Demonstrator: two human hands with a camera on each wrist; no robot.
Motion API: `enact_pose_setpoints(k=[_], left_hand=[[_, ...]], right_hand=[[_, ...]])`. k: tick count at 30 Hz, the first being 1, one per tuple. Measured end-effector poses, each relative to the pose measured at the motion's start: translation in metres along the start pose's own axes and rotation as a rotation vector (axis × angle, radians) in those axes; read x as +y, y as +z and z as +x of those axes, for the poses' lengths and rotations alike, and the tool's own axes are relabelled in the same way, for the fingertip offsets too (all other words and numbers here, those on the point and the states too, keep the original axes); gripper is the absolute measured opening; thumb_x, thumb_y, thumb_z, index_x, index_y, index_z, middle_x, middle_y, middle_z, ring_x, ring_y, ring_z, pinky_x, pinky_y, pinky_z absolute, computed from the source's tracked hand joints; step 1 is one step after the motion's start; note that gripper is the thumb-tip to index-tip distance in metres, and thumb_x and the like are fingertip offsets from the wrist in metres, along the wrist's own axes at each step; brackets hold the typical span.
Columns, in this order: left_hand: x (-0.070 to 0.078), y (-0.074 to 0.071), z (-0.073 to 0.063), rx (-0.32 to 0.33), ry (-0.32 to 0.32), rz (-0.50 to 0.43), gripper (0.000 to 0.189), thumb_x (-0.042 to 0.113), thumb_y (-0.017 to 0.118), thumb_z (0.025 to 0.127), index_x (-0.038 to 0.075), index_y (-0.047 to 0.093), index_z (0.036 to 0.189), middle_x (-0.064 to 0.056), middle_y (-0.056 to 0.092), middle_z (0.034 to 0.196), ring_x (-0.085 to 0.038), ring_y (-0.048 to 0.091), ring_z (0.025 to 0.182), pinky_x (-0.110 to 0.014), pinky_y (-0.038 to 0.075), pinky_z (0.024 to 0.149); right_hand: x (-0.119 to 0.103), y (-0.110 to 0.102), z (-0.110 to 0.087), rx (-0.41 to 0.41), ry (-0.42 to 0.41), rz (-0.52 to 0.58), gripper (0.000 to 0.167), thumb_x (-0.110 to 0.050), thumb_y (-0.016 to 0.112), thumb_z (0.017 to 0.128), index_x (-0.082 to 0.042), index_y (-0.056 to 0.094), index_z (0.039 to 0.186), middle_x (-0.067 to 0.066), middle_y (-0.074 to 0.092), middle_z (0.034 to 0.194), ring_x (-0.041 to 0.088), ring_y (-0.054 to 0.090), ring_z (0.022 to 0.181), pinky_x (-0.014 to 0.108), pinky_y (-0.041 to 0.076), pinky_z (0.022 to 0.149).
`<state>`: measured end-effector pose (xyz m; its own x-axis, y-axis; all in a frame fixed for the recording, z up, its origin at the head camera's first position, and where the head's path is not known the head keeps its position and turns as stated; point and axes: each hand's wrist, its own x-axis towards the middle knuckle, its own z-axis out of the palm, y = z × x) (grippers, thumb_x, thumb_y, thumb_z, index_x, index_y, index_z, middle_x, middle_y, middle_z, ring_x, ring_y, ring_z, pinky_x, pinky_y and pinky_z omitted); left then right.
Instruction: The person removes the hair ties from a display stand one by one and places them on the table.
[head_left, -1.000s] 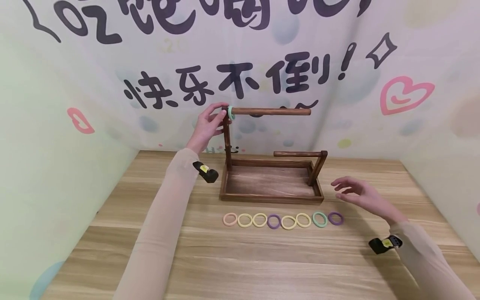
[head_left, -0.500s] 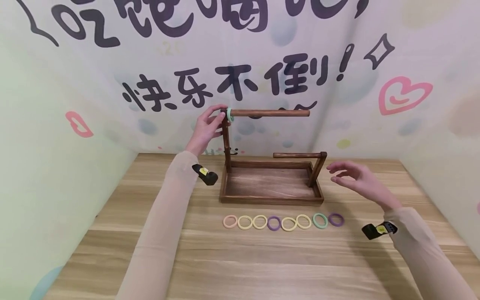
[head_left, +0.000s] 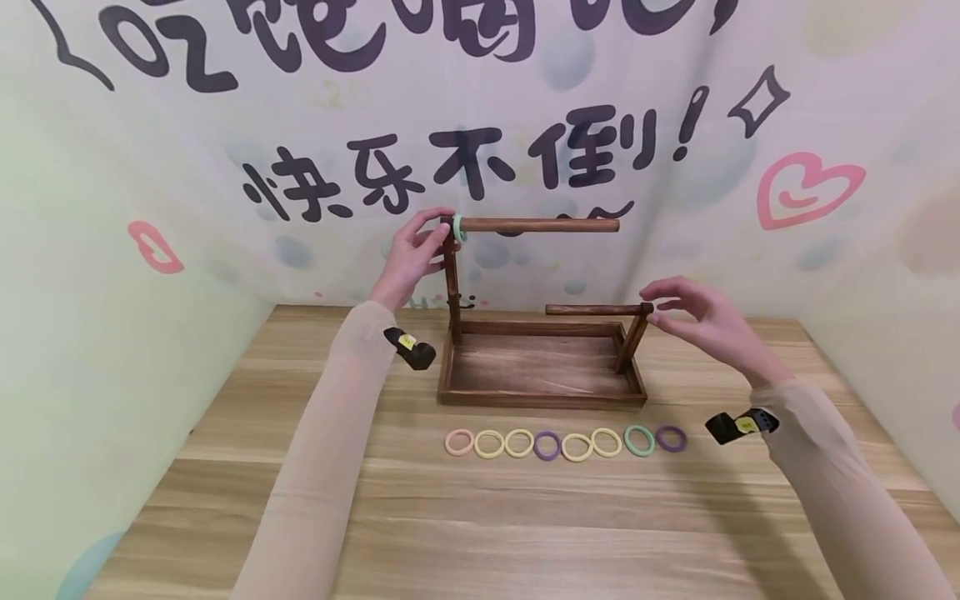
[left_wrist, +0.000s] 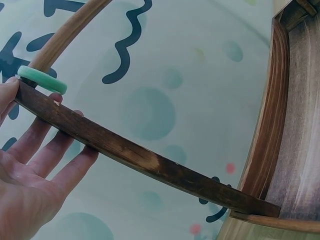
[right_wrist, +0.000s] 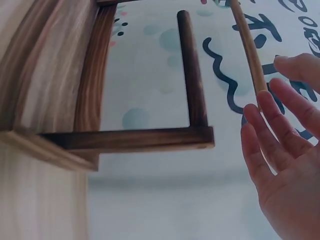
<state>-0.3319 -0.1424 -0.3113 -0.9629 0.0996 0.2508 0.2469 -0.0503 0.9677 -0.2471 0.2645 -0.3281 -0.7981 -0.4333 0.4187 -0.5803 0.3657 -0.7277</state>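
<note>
A dark wooden rack (head_left: 543,400) with a tray base carries two horizontal rods on posts. My left hand (head_left: 408,258) grips the top of its tall left post (left_wrist: 115,145), thumb on one side and fingers on the other. Beside that grip, a mint-green ring (head_left: 460,228) hangs at the post end of the long upper rod (head_left: 540,225). My right hand (head_left: 705,321) is at the top of the short right post (head_left: 632,342), fingers loosely bent and holding nothing. In the right wrist view, a gap separates those fingers from the post and its short rod (right_wrist: 192,70).
In front of the rack, several rings lie in a row on the wooden table (head_left: 525,517): a pink ring (head_left: 460,442) at the left, yellow, purple and green ones, and a purple ring (head_left: 671,438) at the right. A printed cloth (head_left: 337,267) hangs behind.
My right hand has risen and moved leftward, from beside the tray to the top of the short post. The left hand keeps its hold on the tall post; the rings have not moved.
</note>
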Motion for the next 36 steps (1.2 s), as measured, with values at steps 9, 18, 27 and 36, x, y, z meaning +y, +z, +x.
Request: enact_pose_setpoints(k=[9, 18, 27, 36], left_hand=[[0.000, -0.002, -0.001, -0.005, -0.008, -0.001, 0.031, 0.022, 0.056, 0.099, 0.018, 0.057, 0.129, -0.014, 0.065, 0.114, -0.027, 0.065, 0.099, -0.049, 0.050, 0.090], [0.001, 0.000, -0.002, 0.003, -0.009, -0.006, 0.030, 0.021, 0.056, 0.099, 0.019, 0.058, 0.129, -0.013, 0.066, 0.110, -0.028, 0.064, 0.099, -0.049, 0.050, 0.090], [0.003, 0.001, -0.002, 0.003, -0.021, -0.024, 0.030, 0.020, 0.056, 0.100, 0.018, 0.057, 0.130, -0.013, 0.067, 0.106, -0.034, 0.063, 0.103, -0.050, 0.049, 0.090], [0.004, 0.001, -0.003, -0.006, -0.013, -0.031, 0.031, 0.020, 0.056, 0.099, 0.015, 0.057, 0.130, -0.014, 0.066, 0.109, -0.029, 0.064, 0.098, -0.050, 0.050, 0.089]], right_hand=[[-0.009, 0.010, 0.021, 0.043, 0.071, -0.077, 0.039, -0.009, 0.068, 0.091, -0.005, 0.057, 0.128, 0.007, 0.058, 0.128, 0.009, 0.050, 0.118, 0.028, 0.038, 0.102], [-0.012, 0.029, 0.042, 0.035, 0.054, -0.021, 0.048, -0.005, 0.068, 0.090, -0.004, 0.052, 0.135, 0.011, 0.051, 0.138, 0.026, 0.040, 0.131, 0.041, 0.029, 0.109], [-0.061, 0.044, 0.057, 0.076, 0.013, -0.056, 0.045, -0.002, 0.064, 0.090, 0.003, 0.051, 0.133, 0.017, 0.050, 0.137, 0.030, 0.038, 0.132, 0.039, 0.026, 0.111], [-0.073, 0.049, 0.082, 0.116, -0.074, -0.076, 0.045, 0.001, 0.065, 0.089, 0.005, 0.052, 0.131, 0.018, 0.052, 0.134, 0.027, 0.039, 0.132, 0.034, 0.026, 0.111]])
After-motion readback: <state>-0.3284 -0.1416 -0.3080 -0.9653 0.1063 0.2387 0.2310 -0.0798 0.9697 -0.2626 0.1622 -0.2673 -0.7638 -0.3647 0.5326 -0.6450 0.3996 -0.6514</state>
